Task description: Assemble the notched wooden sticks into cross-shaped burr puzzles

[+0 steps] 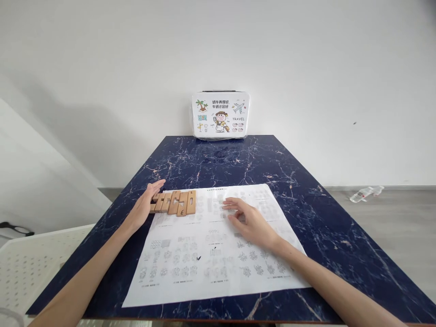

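Flat wooden blocks (173,204) lie side by side in a row at the upper left of a printed paper sheet (170,291). Some have slots cut in them, and the marks "2" and "3" can be read on two. My left hand (146,206) rests along the row's left end with its fingers stretched out and pointing away from me. Part of the leftmost blocks is hidden behind it. Over the right half of the sheet is my right hand (250,222), its fingers loosely bent and apart, with nothing visible in them.
At the table's far edge, against the wall, stands a white case (221,116) with cartoon prints. The table (327,245) has a dark blue marbled top. A perforated white seat (44,254) is at the left; a clear plastic item (366,194) lies on the floor at right.
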